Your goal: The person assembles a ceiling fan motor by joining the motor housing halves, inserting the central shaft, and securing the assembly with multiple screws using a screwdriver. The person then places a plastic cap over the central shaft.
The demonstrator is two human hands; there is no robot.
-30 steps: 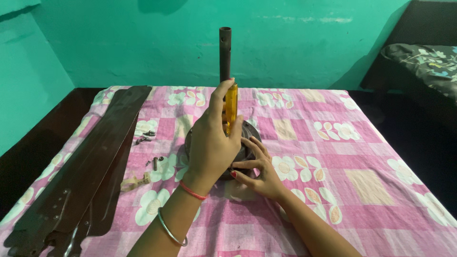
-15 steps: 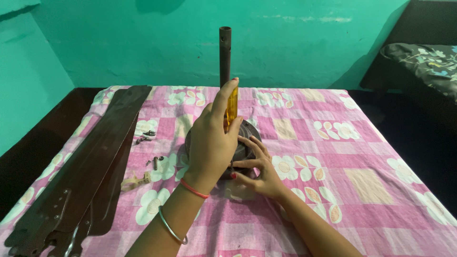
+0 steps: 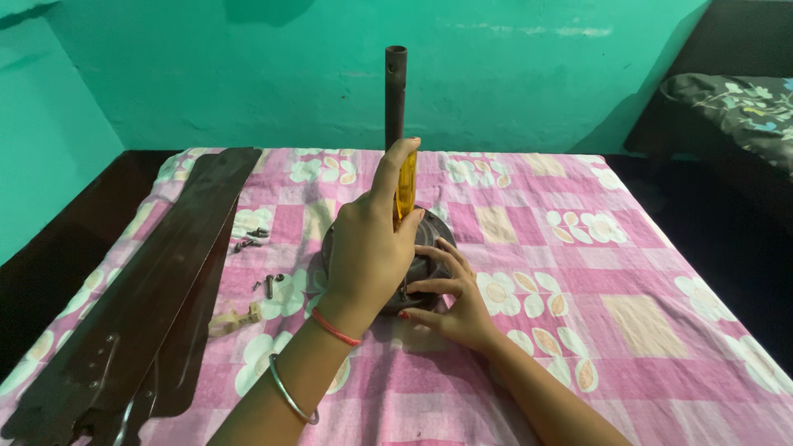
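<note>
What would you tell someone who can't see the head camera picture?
The left hand grips a yellow-handled screwdriver upright over a dark fan motor, which the right hand steadies on a pink checked cloth. Brown fan blades and loose screws lie on the left.

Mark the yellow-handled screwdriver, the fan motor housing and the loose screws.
yellow-handled screwdriver [image 3: 405, 186], head view, on the handle.
fan motor housing [image 3: 431, 234], head view, on its upper rim.
loose screws [image 3: 270, 285], head view, on one screw.

Barely any change: our left hand w/ the yellow screwdriver sits a touch lower vs. 1 s ago; our right hand fingers shifted slightly.
</note>
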